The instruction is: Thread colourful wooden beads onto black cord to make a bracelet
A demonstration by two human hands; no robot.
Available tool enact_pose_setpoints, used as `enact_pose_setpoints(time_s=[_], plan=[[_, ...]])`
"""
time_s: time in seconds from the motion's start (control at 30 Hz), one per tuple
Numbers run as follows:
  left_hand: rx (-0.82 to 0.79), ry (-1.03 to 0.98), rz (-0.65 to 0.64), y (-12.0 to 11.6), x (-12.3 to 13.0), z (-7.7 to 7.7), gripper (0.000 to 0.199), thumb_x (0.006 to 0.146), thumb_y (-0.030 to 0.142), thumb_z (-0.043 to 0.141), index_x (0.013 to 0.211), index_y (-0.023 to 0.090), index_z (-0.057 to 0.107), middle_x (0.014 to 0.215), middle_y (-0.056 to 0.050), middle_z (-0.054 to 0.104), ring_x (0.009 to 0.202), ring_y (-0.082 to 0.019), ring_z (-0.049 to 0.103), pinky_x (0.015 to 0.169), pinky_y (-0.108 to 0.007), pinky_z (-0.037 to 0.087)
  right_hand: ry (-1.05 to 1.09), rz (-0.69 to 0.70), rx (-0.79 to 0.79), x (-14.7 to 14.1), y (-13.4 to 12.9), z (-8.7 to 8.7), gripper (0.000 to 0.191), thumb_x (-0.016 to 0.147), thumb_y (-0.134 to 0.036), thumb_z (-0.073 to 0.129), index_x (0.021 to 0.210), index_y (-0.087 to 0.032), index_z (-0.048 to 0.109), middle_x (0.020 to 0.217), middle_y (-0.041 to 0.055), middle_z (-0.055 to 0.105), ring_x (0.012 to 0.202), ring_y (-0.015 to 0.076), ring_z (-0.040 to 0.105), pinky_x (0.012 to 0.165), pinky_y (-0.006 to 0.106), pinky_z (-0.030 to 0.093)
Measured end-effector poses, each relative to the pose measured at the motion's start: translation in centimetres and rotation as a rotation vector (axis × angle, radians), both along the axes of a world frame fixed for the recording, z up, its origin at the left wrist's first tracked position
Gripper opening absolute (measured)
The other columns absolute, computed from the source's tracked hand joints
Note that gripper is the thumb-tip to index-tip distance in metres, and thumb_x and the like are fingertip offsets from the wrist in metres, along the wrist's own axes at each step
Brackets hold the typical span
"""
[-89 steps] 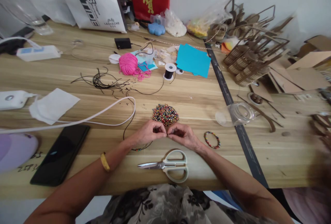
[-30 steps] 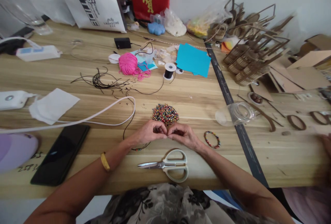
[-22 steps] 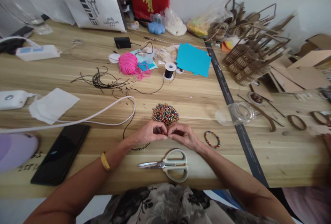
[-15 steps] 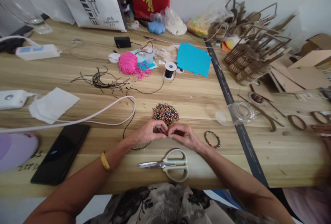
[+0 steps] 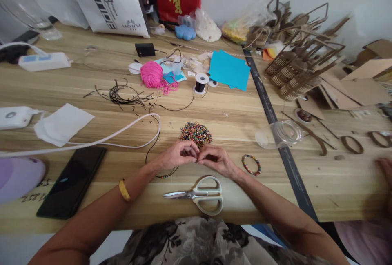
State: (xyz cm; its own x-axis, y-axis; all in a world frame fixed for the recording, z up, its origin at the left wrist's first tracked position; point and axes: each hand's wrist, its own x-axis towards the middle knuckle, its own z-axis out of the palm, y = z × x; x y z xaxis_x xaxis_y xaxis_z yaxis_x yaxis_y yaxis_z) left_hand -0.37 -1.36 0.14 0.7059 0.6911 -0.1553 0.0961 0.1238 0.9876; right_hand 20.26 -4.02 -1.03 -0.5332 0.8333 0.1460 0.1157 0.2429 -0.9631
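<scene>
My left hand (image 5: 179, 154) and my right hand (image 5: 216, 159) meet fingertip to fingertip just in front of a heap of small multicoloured beads (image 5: 196, 133). A thin black cord (image 5: 149, 155) loops out beneath my left hand, and a few beads (image 5: 164, 176) are threaded on it; the left fingers pinch its end. The right fingertips are pinched too, over something tiny that I cannot make out. Scissors (image 5: 196, 194) with pale handles lie nearer to me, blades to the left. A finished-looking beaded bracelet (image 5: 251, 164) rests beside my right wrist.
Behind are cut black cords (image 5: 122, 96), pink yarn (image 5: 152, 74), a spool of black cord (image 5: 200, 84) and blue paper (image 5: 229, 70). A black phone (image 5: 72, 182) and white cable (image 5: 122, 128) lie left. On the right are a clear plastic cup (image 5: 280, 134) and another person's hand (image 5: 386, 169).
My hands stay together, with only a slight shift at the fingertips. At the right edge, the other person's hand has moved down and away from the brown rings.
</scene>
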Motion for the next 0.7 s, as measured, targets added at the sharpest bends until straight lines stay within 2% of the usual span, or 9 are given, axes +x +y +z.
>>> enact_pose_setpoints(time_s=[0.33, 0.5, 0.7], plan=[[-0.040, 0.001, -0.007, -0.09, -0.02, 0.13, 0.019, 0.073, 0.016, 0.065, 0.090, 0.013, 0.057, 0.079, -0.001, 0.065, 0.073, -0.011, 0.060, 0.068, -0.023, 0.043, 0.017, 0.005, 0.013, -0.07, -0.04, 0.09, 0.016, 0.086, -0.031, 0.064, 0.080, -0.016, 0.067, 0.078, 0.0052, 0.060, 0.075, 0.0153, 0.055, 0.069, 0.028, 0.044], [-0.032, -0.002, -0.014, -0.17, -0.10, 0.05, 0.019, 0.074, 0.017, 0.064, 0.091, 0.013, 0.056, 0.075, 0.000, 0.064, 0.068, -0.010, 0.057, 0.065, -0.021, 0.041, 0.018, 0.005, -0.006, -0.04, -0.07, 0.03, 0.017, 0.086, -0.032, 0.064, 0.081, -0.017, 0.067, 0.080, 0.0054, 0.060, 0.075, 0.0158, 0.056, 0.069, 0.028, 0.044], [-0.034, 0.031, -0.025, -0.26, -0.03, 0.70, 0.022, 0.074, 0.020, 0.066, 0.092, 0.013, 0.056, 0.071, 0.002, 0.062, 0.063, -0.008, 0.053, 0.060, -0.020, 0.039, 0.014, 0.002, -0.019, -0.07, -0.05, 0.26, 0.020, 0.086, -0.035, 0.063, 0.081, -0.016, 0.066, 0.079, 0.0053, 0.060, 0.075, 0.0155, 0.056, 0.069, 0.027, 0.044]])
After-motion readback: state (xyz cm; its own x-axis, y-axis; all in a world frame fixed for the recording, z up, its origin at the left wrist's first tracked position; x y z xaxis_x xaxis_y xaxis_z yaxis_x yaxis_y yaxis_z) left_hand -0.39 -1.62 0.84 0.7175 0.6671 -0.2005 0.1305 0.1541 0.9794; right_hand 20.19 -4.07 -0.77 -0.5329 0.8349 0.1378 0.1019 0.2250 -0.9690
